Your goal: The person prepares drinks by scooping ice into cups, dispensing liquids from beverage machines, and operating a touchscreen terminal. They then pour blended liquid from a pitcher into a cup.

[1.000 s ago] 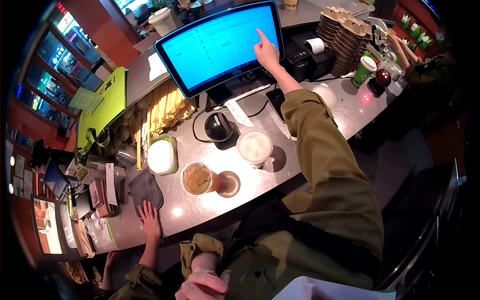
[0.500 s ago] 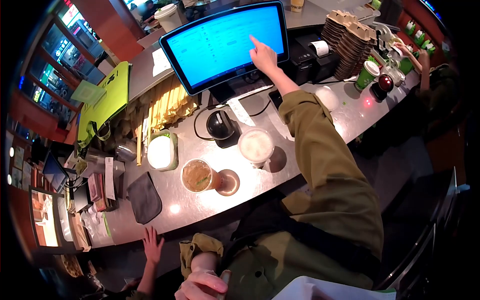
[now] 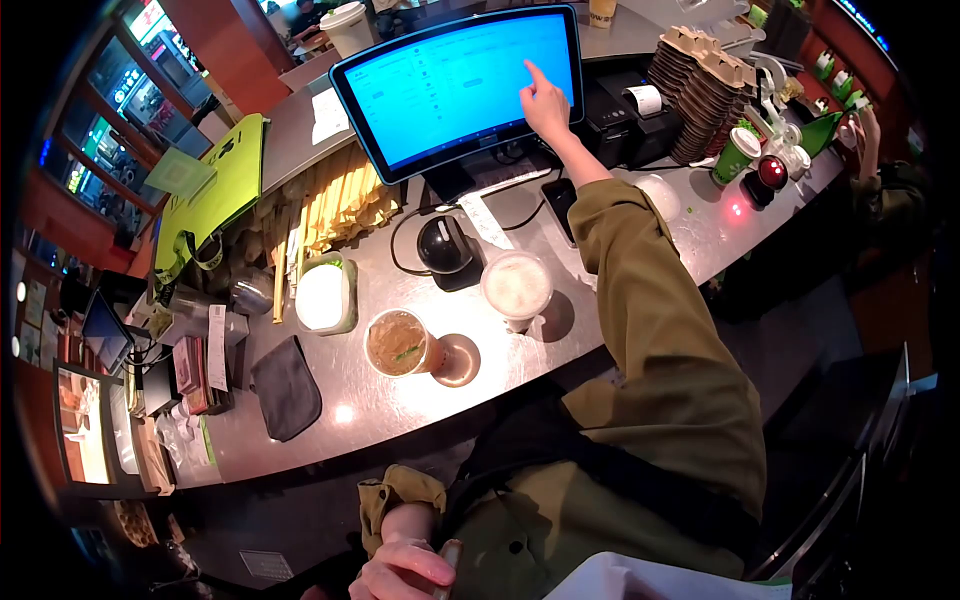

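My right hand (image 3: 547, 108) is in front of the lit blue touchscreen (image 3: 450, 90), index finger stretched out and the other fingers curled in, with nothing held. Whether the fingertip touches the glass I cannot tell. At the bottom, close to my body, my left hand (image 3: 405, 572) is closed; a narrow brownish thing shows at its edge, too little of it to name. On the metal counter below the screen stand a foam-topped cup (image 3: 516, 285) and a plastic cup of iced brown drink (image 3: 396, 342) with a green bit in it. Beside them is a black scanner (image 3: 443, 246).
A dark cloth pouch (image 3: 287, 388) and a white-lidded tub (image 3: 325, 297) lie to the left, near paper-wrapped straws (image 3: 345, 205). Right of the screen are a receipt printer (image 3: 640, 125), stacked cup carriers (image 3: 700, 95), a green cup (image 3: 737, 155) and a co-worker's hand (image 3: 868, 130).
My right index finger has shifted right and slightly up over the screen. Another person's hand at the lower left has gone from view. The co-worker's hand at the right has moved.
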### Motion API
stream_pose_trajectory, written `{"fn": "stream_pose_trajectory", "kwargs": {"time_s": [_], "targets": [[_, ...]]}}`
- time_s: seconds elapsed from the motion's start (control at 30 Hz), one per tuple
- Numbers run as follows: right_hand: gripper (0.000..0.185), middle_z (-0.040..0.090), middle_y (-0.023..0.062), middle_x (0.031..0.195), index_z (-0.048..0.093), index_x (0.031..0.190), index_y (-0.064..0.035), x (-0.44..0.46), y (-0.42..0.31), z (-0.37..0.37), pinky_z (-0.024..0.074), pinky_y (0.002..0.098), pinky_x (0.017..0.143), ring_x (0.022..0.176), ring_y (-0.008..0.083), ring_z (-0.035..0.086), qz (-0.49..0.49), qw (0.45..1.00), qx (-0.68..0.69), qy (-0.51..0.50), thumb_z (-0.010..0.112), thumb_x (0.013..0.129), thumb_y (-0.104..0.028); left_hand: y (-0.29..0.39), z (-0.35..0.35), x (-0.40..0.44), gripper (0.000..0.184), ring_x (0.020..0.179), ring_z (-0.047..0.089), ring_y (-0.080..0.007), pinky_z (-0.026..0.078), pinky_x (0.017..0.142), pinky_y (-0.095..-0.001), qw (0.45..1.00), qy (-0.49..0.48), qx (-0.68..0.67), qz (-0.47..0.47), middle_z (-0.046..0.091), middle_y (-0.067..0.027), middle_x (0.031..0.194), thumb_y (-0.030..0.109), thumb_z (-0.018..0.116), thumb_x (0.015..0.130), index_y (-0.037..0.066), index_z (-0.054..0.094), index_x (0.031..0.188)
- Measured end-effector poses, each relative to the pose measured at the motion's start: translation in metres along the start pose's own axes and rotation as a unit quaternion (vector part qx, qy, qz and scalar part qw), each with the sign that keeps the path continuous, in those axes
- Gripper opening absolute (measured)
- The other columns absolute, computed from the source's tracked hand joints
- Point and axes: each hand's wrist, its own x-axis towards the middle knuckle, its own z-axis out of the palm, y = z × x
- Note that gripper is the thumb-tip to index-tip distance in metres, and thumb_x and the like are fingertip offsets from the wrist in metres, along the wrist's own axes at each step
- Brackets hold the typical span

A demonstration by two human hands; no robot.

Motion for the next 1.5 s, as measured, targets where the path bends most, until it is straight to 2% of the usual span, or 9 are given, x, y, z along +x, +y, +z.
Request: {"fn": "stream_pose_trajectory", "kwargs": {"time_s": [0.1, 0.2, 0.5, 0.67, 0.77, 0.87, 1.27, 1.37, 1.5], "targets": [[0.05, 0.059, 0.0194, 0.094, 0.04, 0.127, -0.015, -0.001, 0.004, 0.002, 0.045, 0.044, 0.073, 0.085, 0.0359, 0.057, -0.004, 1.0, -0.016, -0.018, 0.043, 0.078, -0.016, 0.002, -0.004, 0.001, 0.035, 0.101, 0.048, -0.0225, 0.033, 0.083, -0.0498, 1.0, -0.013, -0.012, -0.016, 0.048, -0.0014, 0.117, 0.045, 0.043, 0.084, 0.03, 0.054, 0.114], [0.051, 0.06, 0.0113, 0.08, 0.039, 0.128, -0.0187, 0.004, 0.015, 0.017, 0.0454, 0.0408, 0.065, 0.073, 0.0312, 0.058, -0.031, 0.998, -0.045, 0.021, 0.046, 0.078, -0.017, 0.003, -0.006, 0.001, 0.036, 0.101, 0.048, -0.0223, 0.033, 0.083, -0.0497, 0.999, -0.014, -0.023, -0.025, 0.048, -0.0012, 0.116, 0.047, 0.044, 0.084, 0.03, 0.054, 0.113], [0.054, 0.059, 0.0113, 0.081, 0.037, 0.129, -0.02, -0.009, 0.009, 0.02, 0.0448, 0.0408, 0.064, 0.075, 0.0306, 0.057, -0.051, 0.998, -0.044, -0.005, 0.047, 0.076, -0.015, -0.005, -0.003, 0.001, 0.039, 0.1, 0.049, -0.0237, 0.034, 0.079, -0.0508, 1.0, 0.002, -0.007, 0.021, 0.048, -0.0027, 0.114, 0.049, 0.043, 0.083, 0.03, 0.052, 0.117], [0.05, 0.059, 0.0111, 0.082, 0.041, 0.125, -0.0205, -0.028, 0.028, 0.033, 0.0453, 0.0421, 0.064, 0.073, 0.0318, 0.057, -0.066, 0.996, -0.044, 0.049, 0.047, 0.076, -0.016, -0.007, -0.011, 0.0, 0.038, 0.1, 0.049, -0.0242, 0.034, 0.077, -0.0509, 0.999, -0.012, -0.021, 0.025, 0.047, -0.003, 0.115, 0.047, 0.042, 0.084, 0.03, 0.052, 0.117], [0.05, 0.058, 0.0137, 0.083, 0.042, 0.125, -0.0237, -0.042, 0.029, 0.035, 0.0449, 0.0447, 0.064, 0.075, 0.0345, 0.057, -0.054, 0.997, -0.061, 0.008, 0.046, 0.076, -0.016, -0.011, 0.015, 0.011, 0.036, 0.094, 0.052, -0.0249, 0.041, 0.077, -0.0488, 0.993, 0.103, 0.017, 0.061, 0.052, -0.0145, 0.114, 0.043, 0.038, 0.089, 0.044, 0.04, 0.125], [0.052, 0.059, 0.0139, 0.083, 0.04, 0.127, -0.0248, -0.032, 0.022, 0.033, 0.0446, 0.0449, 0.065, 0.076, 0.0349, 0.057, -0.039, 0.997, -0.069, -0.001, 0.046, 0.075, -0.017, -0.008, -0.011, 0.004, 0.038, 0.1, 0.049, -0.0241, 0.034, 0.077, -0.0509, 1.0, -0.001, -0.016, 0.025, 0.048, -0.003, 0.114, 0.047, 0.043, 0.084, 0.03, 0.052, 0.117], [0.054, 0.06, 0.0107, 0.073, 0.036, 0.131, -0.0209, 0.009, -0.002, -0.004, 0.0457, 0.0395, 0.061, 0.069, 0.0296, 0.059, -0.041, 0.998, -0.026, 0.047, 0.044, 0.077, -0.017, -0.003, -0.015, -0.001, 0.038, 0.098, 0.049, -0.0239, 0.035, 0.078, -0.0507, 1.0, -0.002, -0.024, 0.02, 0.048, -0.0027, 0.113, 0.046, 0.042, 0.085, 0.03, 0.052, 0.117], [0.057, 0.06, 0.0191, 0.092, 0.031, 0.133, -0.0196, 0.005, -0.003, -0.008, 0.0451, 0.0428, 0.073, 0.084, 0.0346, 0.057, 0.016, 0.998, -0.035, -0.041, 0.043, 0.078, -0.016, -0.004, -0.015, -0.002, 0.036, 0.098, 0.049, -0.024, 0.035, 0.078, -0.0508, 0.999, -0.003, -0.023, 0.033, 0.048, -0.0034, 0.113, 0.045, 0.042, 0.085, 0.03, 0.052, 0.117], [0.057, 0.06, 0.0119, 0.077, 0.032, 0.132, -0.0241, 0.01, 0.012, 0.008, 0.0455, 0.0407, 0.063, 0.072, 0.0309, 0.058, -0.031, 0.997, -0.064, -0.008, 0.046, 0.077, -0.016, -0.002, -0.003, -0.006, 0.035, 0.096, 0.051, -0.0249, 0.039, 0.078, -0.0494, 0.998, 0.049, 0.013, 0.026, 0.05, -0.0111, 0.114, 0.043, 0.04, 0.088, 0.039, 0.044, 0.123]]}}
